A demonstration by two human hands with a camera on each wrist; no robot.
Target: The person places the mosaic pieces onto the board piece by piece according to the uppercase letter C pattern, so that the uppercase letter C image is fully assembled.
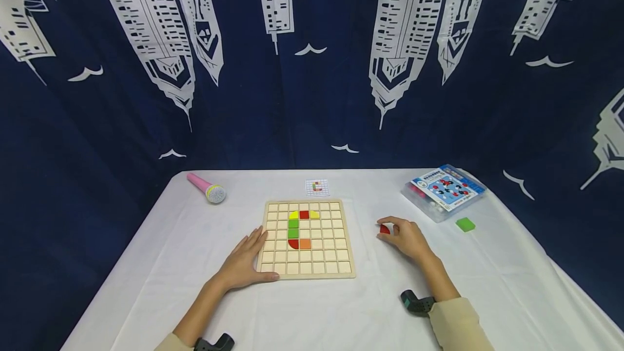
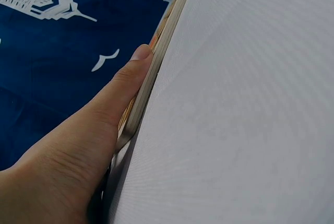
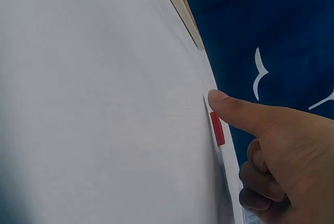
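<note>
The right hand [image 1: 407,237] is curling a narrow grip around a small red quarter-round piece [image 1: 384,228] lying flat on the white cloth-covered worktop [image 1: 370,313], at 3 o'clock from the wooden grid board [image 1: 306,239]. The left hand [image 1: 244,262] is lying flat and relaxed, its fingers pressing the board's smooth pale edge at 8 o'clock. A green square tile [image 1: 465,224] is sitting at 3 o'clock from the red piece.

The left hand [image 2: 68,161] fills the 7 o'clock corner of the left wrist view. Its thumb [image 2: 128,78] extends toward 1 o'clock and lies flat against the edge of the wooden board [image 2: 156,51]. The board is seen edge-on, running from 7 o'clock to 12 o'clock. The white tablecloth [image 2: 245,109] covers the whole 3 o'clock half. The dark blue curtain [image 2: 57,51] with white building and bird prints occupies the 10 o'clock area. Blurred shapes at 12 o'clock cannot be identified.
</note>
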